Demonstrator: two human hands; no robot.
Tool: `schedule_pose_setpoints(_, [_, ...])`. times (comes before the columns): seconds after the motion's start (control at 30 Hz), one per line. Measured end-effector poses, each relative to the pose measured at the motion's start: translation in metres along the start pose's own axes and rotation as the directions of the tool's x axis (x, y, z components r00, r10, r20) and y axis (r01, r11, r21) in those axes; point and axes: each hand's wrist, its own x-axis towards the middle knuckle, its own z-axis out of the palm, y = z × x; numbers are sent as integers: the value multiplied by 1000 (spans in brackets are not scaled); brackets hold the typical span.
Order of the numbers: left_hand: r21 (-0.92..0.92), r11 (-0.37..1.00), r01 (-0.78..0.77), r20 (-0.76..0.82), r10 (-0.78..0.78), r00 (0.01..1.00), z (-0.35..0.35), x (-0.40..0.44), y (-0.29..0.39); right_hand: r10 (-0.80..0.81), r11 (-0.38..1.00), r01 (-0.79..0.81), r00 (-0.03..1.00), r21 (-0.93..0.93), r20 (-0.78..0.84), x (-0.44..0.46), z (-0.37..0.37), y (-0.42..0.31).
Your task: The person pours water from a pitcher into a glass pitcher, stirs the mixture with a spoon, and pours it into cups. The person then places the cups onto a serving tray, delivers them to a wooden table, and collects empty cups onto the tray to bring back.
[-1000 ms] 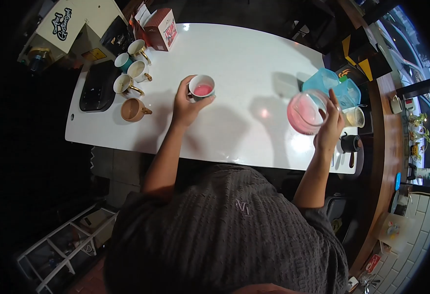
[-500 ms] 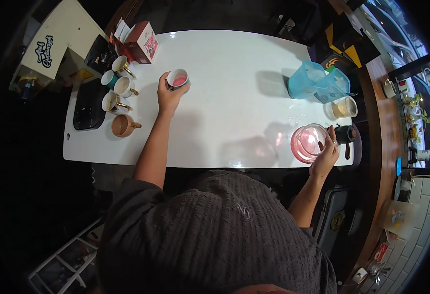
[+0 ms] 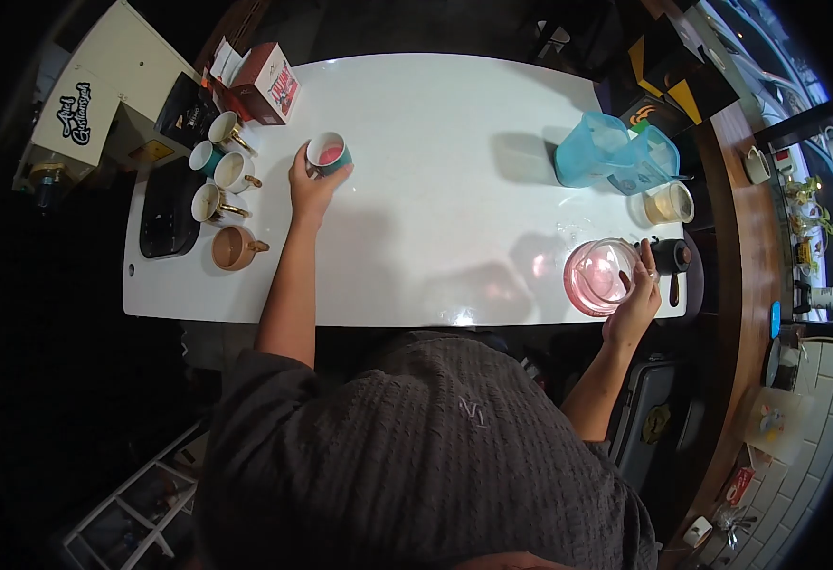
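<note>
"Teal outside and white inside, that small cup (image 3: 328, 152) has pink liquid in it. Who has it?"

"The person's left hand (image 3: 312, 193). Thumb and fingers are clasped round its sides, over the left half of the white table (image 3: 416, 223)."

"Standing on the tabletop or lifted?"

"I can't tell; the hand hides the base."

"And the right hand (image 3: 635, 302)?"

"At the near right corner, grasping the clear glass pitcher (image 3: 592, 277) on its handle side, index finger straighter than the rest. Pink liquid shows there too, and the pitcher looks set down on the table, just beside a black vessel (image 3: 666, 254) with a wooden handle."

"What's beyond that?"

"A jar (image 3: 668, 203) with pale contents, then two translucent blue containers (image 3: 590, 154) side by side."

"Left of the cup?"

"A brown mug (image 3: 232, 248) nearest the person, three white mugs (image 3: 234, 173) with gold-toned handles, and another teal cup (image 3: 204, 159) among them. A dark red box (image 3: 265, 87) stands farther back."
</note>
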Motion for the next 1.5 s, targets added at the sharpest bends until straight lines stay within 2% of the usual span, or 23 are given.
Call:
schedule_pose_setpoints(0.03, [2,1000,6,-1,-6,1000,-4,-5,0,-4,1000,4,1000,0,7,2,-1,-1])
schedule_pose_setpoints(0.1, [248,954,167,-210,-116,971,-18,-29,13,-10,1000,10,1000,-20,26,4,-1,-12])
schedule_pose_setpoints(0.17, [-90,965,246,158,-230,960,-51,-72,92,-9,1000,8,997,16,76,9,-4,-18])
schedule_pose_setpoints(0.23, [-373,876,305,404,-143,903,-77,-127,161,-7,999,1,993,55,114,17,-6,-22])
schedule_pose_setpoints(0.27, [-485,828,281,592,75,802,-87,-150,190,-11,995,-4,989,98,151,21,-5,-26])
schedule_pose_setpoints(0.3, [-507,814,283,816,348,462,-104,-150,190,-15,994,-4,985,112,171,23,-1,-32])
schedule_pose_setpoints(0.33, [-540,766,349,838,528,138,-94,-152,217,-32,993,7,977,121,209,26,1,-37])
schedule_pose_setpoints(0.43, [-791,557,253,612,729,306,-94,-218,281,-45,987,-3,956,161,291,32,14,-51])
schedule_pose_setpoints(0.47, [-798,558,228,602,724,337,-91,-231,305,-48,987,-6,943,163,329,34,18,-52])
schedule_pose_setpoints(0.53, [-575,816,60,708,459,537,-78,-253,347,-72,992,26,919,122,388,38,25,-56])
schedule_pose_setpoints(0.57, [-575,817,42,691,458,560,-69,-265,354,-74,995,35,903,98,424,39,28,-58])
schedule_pose_setpoints(0.63, [-612,791,23,554,407,726,-50,-285,365,-95,991,33,861,132,500,46,33,-54])
schedule_pose_setpoints(0.67, [-613,790,5,534,410,740,-40,-295,371,-103,988,20,829,155,550,50,35,-52])
schedule_pose_setpoints(0.73, [-542,835,-95,329,314,891,-22,-314,380,-141,987,61,782,150,607,55,39,-53])
schedule_pose_setpoints(0.93, [-717,696,29,468,451,760,-2,-318,376,-157,960,-48,721,275,675,66,40,-48])
schedule_pose_setpoints(1.07, [-771,633,65,429,442,787,23,-326,377,-152,976,-5,709,220,689,73,34,-43])
schedule_pose_setpoints(1.17, [-833,528,-165,214,582,785,44,-324,381,-134,969,-57,696,240,706,73,27,-39])
schedule_pose_setpoints(1.27, [-796,604,-33,319,466,825,45,-319,387,-117,974,-59,689,217,715,73,22,-36])
schedule_pose_setpoints(1.37, [-754,641,-147,420,641,642,68,-315,376,-114,973,-64,696,220,709,77,20,-33])
schedule_pose_setpoints(1.4, [-712,294,-638,-271,723,636,111,-314,373,-116,971,-73,690,228,714,77,18,-32])
schedule_pose_setpoints(1.43, [-549,111,-828,-579,664,473,125,-313,372,-117,968,-84,682,236,722,77,17,-31])
schedule_pose_setpoints(1.47, [-284,19,-959,-815,522,251,137,-311,373,-118,968,-84,684,238,720,78,17,-31])
schedule_pose_setpoints(1.5, [-282,3,-960,-827,506,244,139,-311,373,-121,974,-54,691,218,713,79,17,-31])
